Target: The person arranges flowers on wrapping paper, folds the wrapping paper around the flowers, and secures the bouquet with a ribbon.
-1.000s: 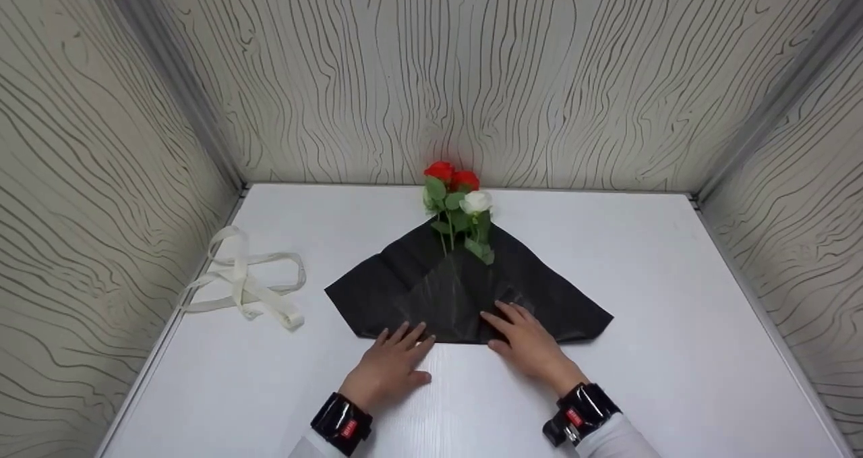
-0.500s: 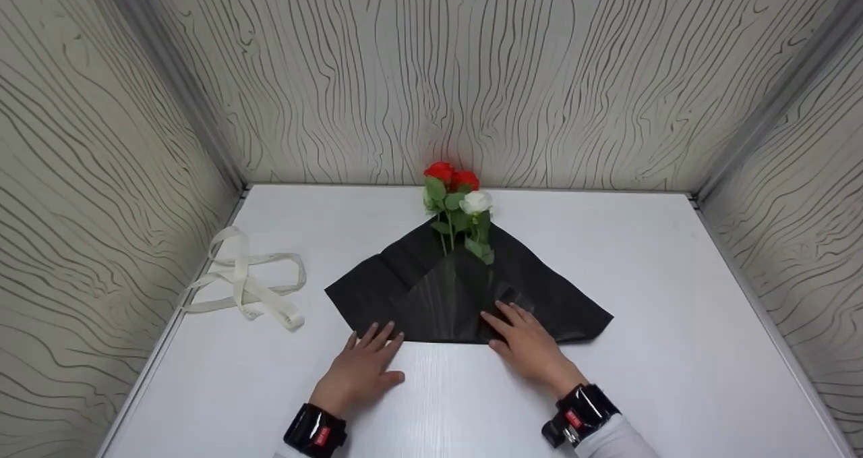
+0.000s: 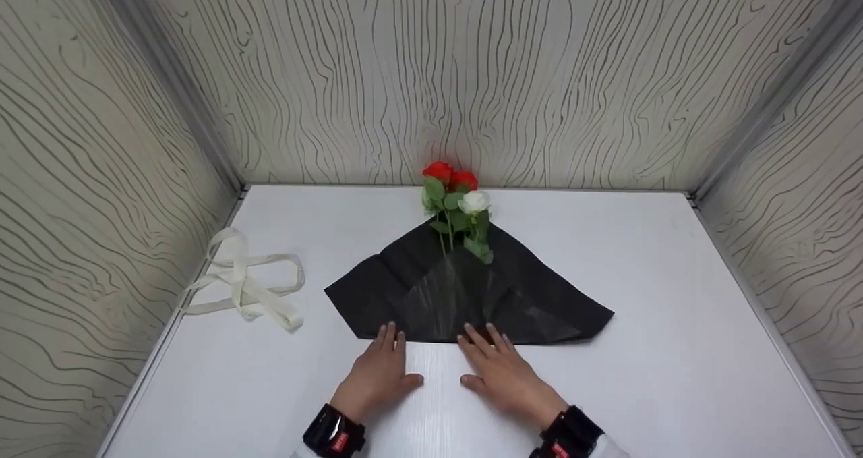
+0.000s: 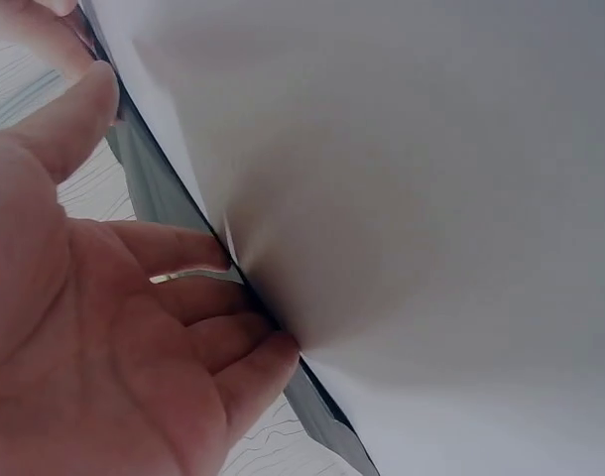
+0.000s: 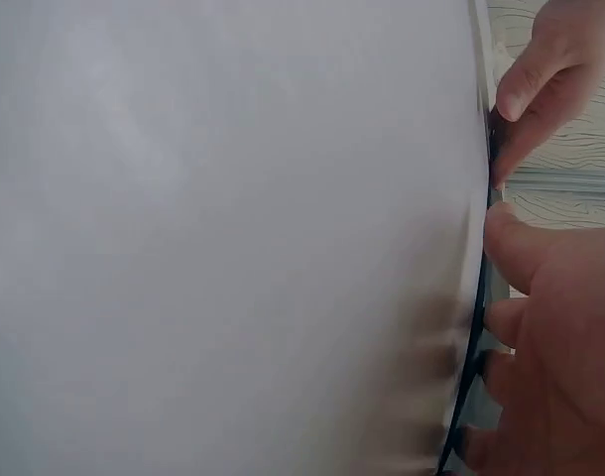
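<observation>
A person's two hands lie at the near edge of a folded black sheet (image 3: 431, 303) on a white bench (image 3: 674, 276), with red roses (image 3: 438, 170) and a white rose (image 3: 474, 202) showing above its upper point. The left hand (image 3: 381, 370) has its straight fingers nearly together and thumb held out, tips on the edge left of centre; the right hand (image 3: 502, 377), fingers spread, rests on it right of centre. Neither appears to pinch anything. A cream ribbon (image 3: 239, 276) lies in loose loops at the left, well apart from both hands.

The fold looks likely to spring up or drift askew should either hand lift early, since little else seems to weigh the sheet down. Uneven pressure could drag the paper sideways and turn the stems tucked beneath it, and hard pressing might crease or tear the thin material. The blooms, close to the back wall (image 3: 573, 107), could be bent if the bundle is pushed away.

The lower stems are hidden under the front layer, and another pale bloom is largely screened by leaves. Whether the red blooms touch the wall is hard to tell. Both wrist views show mostly blank white surface, the fingertips partly lost behind the edge.
</observation>
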`<state>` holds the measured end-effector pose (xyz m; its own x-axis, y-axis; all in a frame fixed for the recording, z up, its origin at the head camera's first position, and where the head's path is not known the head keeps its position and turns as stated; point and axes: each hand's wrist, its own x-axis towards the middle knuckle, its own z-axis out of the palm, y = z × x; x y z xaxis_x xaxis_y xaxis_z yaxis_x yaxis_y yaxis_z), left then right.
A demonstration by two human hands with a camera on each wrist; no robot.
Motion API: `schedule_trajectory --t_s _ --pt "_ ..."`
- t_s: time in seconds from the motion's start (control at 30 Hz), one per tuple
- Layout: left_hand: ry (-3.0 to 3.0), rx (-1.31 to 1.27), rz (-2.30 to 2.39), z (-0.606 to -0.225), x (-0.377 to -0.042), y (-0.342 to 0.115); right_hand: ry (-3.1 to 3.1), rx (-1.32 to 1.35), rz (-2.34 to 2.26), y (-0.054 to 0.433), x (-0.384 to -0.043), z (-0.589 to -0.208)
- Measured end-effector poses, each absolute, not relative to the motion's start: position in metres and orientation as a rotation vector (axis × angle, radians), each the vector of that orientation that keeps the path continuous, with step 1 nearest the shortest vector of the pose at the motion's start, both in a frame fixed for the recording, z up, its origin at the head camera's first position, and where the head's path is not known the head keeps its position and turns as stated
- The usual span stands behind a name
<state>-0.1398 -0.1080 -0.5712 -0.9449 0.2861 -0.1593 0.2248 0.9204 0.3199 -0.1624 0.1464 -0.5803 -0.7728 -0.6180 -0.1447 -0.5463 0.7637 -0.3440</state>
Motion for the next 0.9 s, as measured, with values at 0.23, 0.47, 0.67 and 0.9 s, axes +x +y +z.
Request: schedule_trajectory --t_s 0.23,0.47,0.67,0.9 --pt "2.872 0.386 0.414 -0.571 -0.141 -0.109 2.78 -0.762 -0.362 0.157 -0.156 -0.578" --pt "2.878 0.396 0.426 -0.573 -0.141 -0.11 2.87 -0.553 -0.303 0.19 -0.147 -0.578" --pt "2.877 0.387 0.406 -0.574 -0.141 -0.111 2.909 -0.381 -0.335 0.226 -0.143 -0.579" --pt "2.882 0.475 0.428 -0.573 -0.139 -0.123 2.904 -0.298 -0.388 0.261 -0.142 -0.582"
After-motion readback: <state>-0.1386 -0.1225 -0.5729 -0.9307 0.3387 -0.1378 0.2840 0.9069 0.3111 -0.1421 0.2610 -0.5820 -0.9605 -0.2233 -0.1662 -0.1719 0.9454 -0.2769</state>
